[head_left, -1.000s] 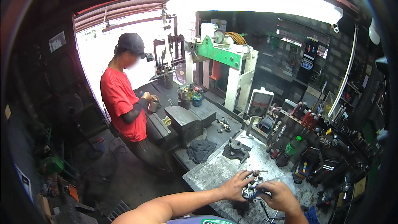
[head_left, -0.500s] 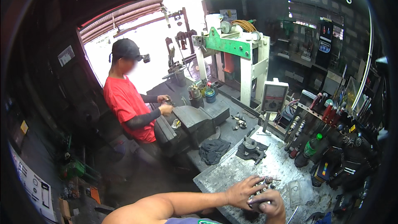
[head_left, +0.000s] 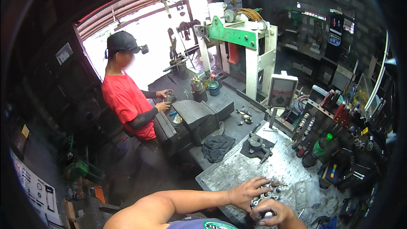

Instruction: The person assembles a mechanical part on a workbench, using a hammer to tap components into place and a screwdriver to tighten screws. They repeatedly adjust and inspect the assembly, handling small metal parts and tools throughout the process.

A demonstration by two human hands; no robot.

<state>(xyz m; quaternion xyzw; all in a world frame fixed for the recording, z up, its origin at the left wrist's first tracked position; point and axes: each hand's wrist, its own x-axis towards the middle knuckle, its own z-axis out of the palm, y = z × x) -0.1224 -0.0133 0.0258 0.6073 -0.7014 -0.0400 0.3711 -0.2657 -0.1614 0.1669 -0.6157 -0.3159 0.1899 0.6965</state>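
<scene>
A small metal assembly [head_left: 266, 195] with round fittings is gripped from both sides, low on the grey metal tabletop [head_left: 237, 169]. The left hand [head_left: 246, 193] is spread over its left side, fingers curled onto the top, so the part is pinned rather than enclosed. The right hand [head_left: 271, 213] is closed around the near end of the piece, knuckles up, with a short shiny stub seen between its fingers; what that stub is cannot be told. Just beyond the hands, a dark machined part [head_left: 256, 143] is seen on a black cloth, and further left of it a crumpled dark rag [head_left: 217, 146] is laid. To the right of the right hand, a clear plastic sheet [head_left: 306, 191] is laid flat, and a green-capped bottle [head_left: 320, 149] is stood beyond it. Well beyond the left hand, a person in a red shirt [head_left: 127, 101] is occupied at a large vise [head_left: 199, 116].
</scene>
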